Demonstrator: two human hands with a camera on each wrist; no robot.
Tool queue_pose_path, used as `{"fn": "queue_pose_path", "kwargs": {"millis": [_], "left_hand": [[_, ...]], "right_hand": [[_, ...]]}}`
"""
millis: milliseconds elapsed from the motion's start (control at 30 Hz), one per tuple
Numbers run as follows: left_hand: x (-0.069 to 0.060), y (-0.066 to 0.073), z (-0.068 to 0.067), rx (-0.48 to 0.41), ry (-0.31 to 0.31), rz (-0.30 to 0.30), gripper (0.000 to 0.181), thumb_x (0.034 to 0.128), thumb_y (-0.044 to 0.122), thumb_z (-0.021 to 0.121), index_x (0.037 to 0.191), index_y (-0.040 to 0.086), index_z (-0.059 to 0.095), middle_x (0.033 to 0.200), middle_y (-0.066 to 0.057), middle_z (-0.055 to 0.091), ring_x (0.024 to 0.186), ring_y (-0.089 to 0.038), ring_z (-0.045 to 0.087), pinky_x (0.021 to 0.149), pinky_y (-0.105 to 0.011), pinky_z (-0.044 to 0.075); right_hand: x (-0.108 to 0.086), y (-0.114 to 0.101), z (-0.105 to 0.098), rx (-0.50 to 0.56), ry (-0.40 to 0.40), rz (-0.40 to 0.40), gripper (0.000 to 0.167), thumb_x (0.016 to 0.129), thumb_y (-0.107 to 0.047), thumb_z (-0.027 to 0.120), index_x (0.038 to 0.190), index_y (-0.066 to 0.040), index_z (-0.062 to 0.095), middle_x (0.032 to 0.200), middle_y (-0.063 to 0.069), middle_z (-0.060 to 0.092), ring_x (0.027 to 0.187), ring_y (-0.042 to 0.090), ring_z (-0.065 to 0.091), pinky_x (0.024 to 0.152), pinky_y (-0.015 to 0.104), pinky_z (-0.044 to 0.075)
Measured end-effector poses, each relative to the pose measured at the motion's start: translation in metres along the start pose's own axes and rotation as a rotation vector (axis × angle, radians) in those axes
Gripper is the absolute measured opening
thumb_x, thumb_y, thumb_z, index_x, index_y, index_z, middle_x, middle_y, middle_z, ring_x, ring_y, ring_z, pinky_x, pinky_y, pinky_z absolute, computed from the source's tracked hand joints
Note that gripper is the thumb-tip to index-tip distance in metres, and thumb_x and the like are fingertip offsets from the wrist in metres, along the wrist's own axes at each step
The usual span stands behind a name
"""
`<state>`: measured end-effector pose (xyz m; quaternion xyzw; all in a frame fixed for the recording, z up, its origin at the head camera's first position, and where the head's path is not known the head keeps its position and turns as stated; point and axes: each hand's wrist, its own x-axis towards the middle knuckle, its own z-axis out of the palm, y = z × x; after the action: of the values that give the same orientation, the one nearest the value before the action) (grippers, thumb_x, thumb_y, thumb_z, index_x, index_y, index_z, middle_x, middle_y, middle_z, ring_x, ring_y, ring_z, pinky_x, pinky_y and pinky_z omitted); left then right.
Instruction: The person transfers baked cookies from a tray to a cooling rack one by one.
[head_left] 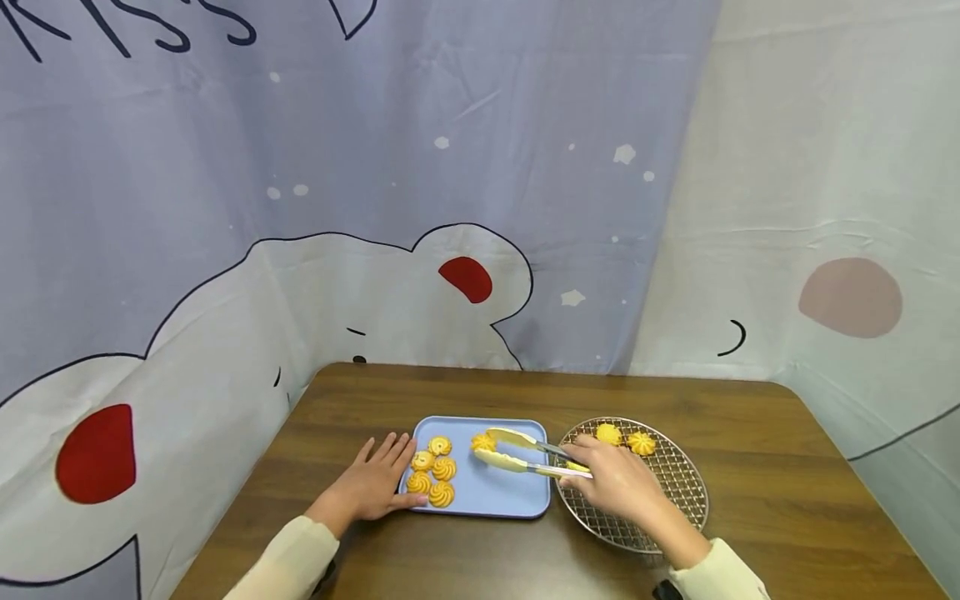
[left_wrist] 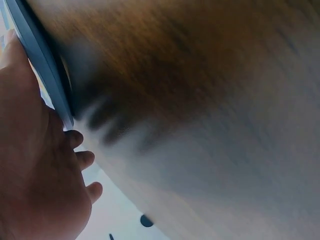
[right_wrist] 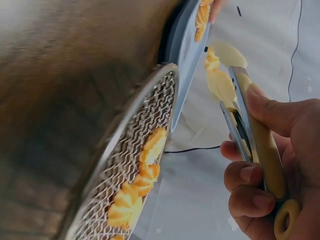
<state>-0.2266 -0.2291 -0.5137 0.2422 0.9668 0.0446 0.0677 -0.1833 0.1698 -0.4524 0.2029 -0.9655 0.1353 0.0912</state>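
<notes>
My right hand [head_left: 617,482] grips yellow-handled metal tongs [head_left: 551,471] with pale yellow tips. Between those tips is a golden swirled cookie [head_left: 482,442], above the right half of the blue tray [head_left: 495,497]. The right wrist view shows the held cookie [right_wrist: 212,60] lifted clear of the surface. My left hand [head_left: 375,483], fingers straight and spread, rests at the tray's left edge with its thumb over the rim. Several piped cookies [head_left: 443,469] lie grouped on the tray's left side. More cookies [right_wrist: 125,206] sit on the round wire rack [head_left: 678,492] beneath my right hand.
The tray and the rack stand side by side on a brown wooden table [head_left: 757,467]. A printed cloth [head_left: 480,150] with cartoon shapes hangs behind and around the table. Wood surface extends in front of and to the right of the rack.
</notes>
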Motion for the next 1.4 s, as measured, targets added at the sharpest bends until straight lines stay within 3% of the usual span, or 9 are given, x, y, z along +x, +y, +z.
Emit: {"fn": "queue_pose_path", "kwargs": {"millis": [167, 367, 633, 833, 1067, 1267, 1400], "left_hand": [[0.001, -0.002, 0.002, -0.015, 0.007, 0.006, 0.101, 0.0925, 0.074, 0.047, 0.158, 0.0, 0.029, 0.163, -0.023, 0.027, 0.151, -0.044, 0.021, 0.119, -0.066, 0.012], [0.0, -0.003, 0.004, -0.021, 0.003, -0.012, 0.103, 0.0915, 0.077, 0.046, 0.161, 0.004, 0.024, 0.165, -0.02, 0.024, 0.153, -0.042, 0.018, 0.12, -0.064, 0.01], [-0.002, -0.005, 0.009, -0.027, 0.008, -0.019, 0.105, 0.0899, 0.079, 0.044, 0.161, 0.005, 0.024, 0.166, -0.018, 0.024, 0.153, -0.041, 0.018, 0.12, -0.065, 0.011], [0.0, -0.005, 0.007, -0.023, 0.038, -0.003, 0.104, 0.0904, 0.079, 0.043, 0.16, 0.004, 0.025, 0.165, -0.018, 0.027, 0.152, -0.043, 0.02, 0.119, -0.066, 0.011], [-0.001, -0.003, 0.008, -0.006, 0.014, -0.009, 0.102, 0.0912, 0.078, 0.044, 0.16, 0.005, 0.027, 0.166, -0.014, 0.027, 0.153, -0.041, 0.02, 0.12, -0.064, 0.011], [0.001, -0.005, 0.01, 0.006, 0.017, -0.037, 0.101, 0.0906, 0.078, 0.045, 0.161, 0.007, 0.027, 0.166, -0.012, 0.026, 0.154, -0.039, 0.018, 0.12, -0.063, 0.012], [0.003, -0.008, 0.011, 0.022, 0.018, -0.037, 0.102, 0.0901, 0.08, 0.043, 0.162, 0.009, 0.025, 0.167, -0.011, 0.025, 0.154, -0.037, 0.018, 0.121, -0.062, 0.012]], "right_hand": [[-0.015, 0.007, -0.002, -0.024, 0.014, -0.01, 0.048, 0.082, -0.039, 0.082, 0.125, -0.02, 0.073, 0.104, -0.01, 0.066, 0.065, 0.006, 0.053, 0.053, 0.023, 0.042], [-0.033, 0.015, -0.004, -0.034, 0.028, 0.001, 0.051, 0.082, -0.041, 0.082, 0.126, -0.017, 0.073, 0.119, -0.004, 0.069, 0.078, 0.014, 0.066, 0.061, 0.028, 0.052], [-0.055, 0.023, -0.01, -0.029, 0.061, 0.018, 0.05, 0.08, -0.04, 0.083, 0.123, -0.016, 0.074, 0.109, -0.01, 0.068, 0.074, 0.01, 0.064, 0.059, 0.023, 0.049], [-0.067, 0.029, -0.017, -0.046, 0.072, 0.04, 0.052, 0.081, -0.04, 0.083, 0.125, -0.014, 0.073, 0.115, -0.005, 0.069, 0.081, 0.016, 0.069, 0.065, 0.031, 0.055], [-0.085, 0.032, -0.026, -0.041, 0.089, 0.057, 0.053, 0.081, -0.037, 0.083, 0.127, -0.014, 0.072, 0.126, 0.005, 0.069, 0.092, 0.028, 0.073, 0.069, 0.041, 0.059], [-0.094, 0.033, -0.031, -0.05, 0.138, 0.044, 0.05, 0.08, -0.035, 0.085, 0.125, -0.018, 0.073, 0.12, 0.0, 0.071, 0.077, 0.016, 0.07, 0.058, 0.03, 0.055], [-0.101, 0.037, -0.035, -0.069, 0.156, 0.037, 0.048, 0.08, -0.034, 0.085, 0.123, -0.016, 0.073, 0.117, -0.003, 0.07, 0.074, 0.015, 0.069, 0.056, 0.03, 0.053]]}}
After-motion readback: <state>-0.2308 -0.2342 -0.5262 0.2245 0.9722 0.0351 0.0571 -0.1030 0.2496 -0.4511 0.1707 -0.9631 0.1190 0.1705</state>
